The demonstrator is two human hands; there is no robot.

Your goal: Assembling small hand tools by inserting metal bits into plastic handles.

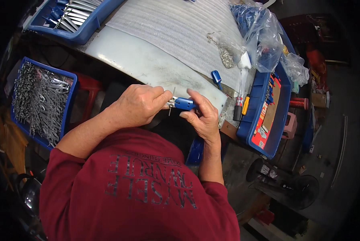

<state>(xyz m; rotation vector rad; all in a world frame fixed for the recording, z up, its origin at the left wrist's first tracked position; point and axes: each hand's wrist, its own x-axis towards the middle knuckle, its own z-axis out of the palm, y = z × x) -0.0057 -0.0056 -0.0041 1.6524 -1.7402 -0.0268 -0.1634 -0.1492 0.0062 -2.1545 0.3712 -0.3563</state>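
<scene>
Above my lap, at the table's near edge, both hands are on one small assembly. My left hand [142,103] is closed, its thumb and fingers pinching the silvery metal end [172,102], where a thin rod sticks out crosswise. My right hand [205,114] has curled fingers and thumb round the far end of a smooth blue piece [183,104] with a small dark hole. The two parts meet between my hands; how they join is too small to tell. A similar blue piece [216,76] with a narrow stem lies on the table beyond my right hand.
Metal parts fill a blue crate [69,96] at left; another blue bin [77,37] at far left holds pale curved pieces. Right of the table are screwdrivers [239,102], a blue tray [244,134] and plastic bags [264,40]. Small metal bits [227,58] lie on the foam sheet [168,28].
</scene>
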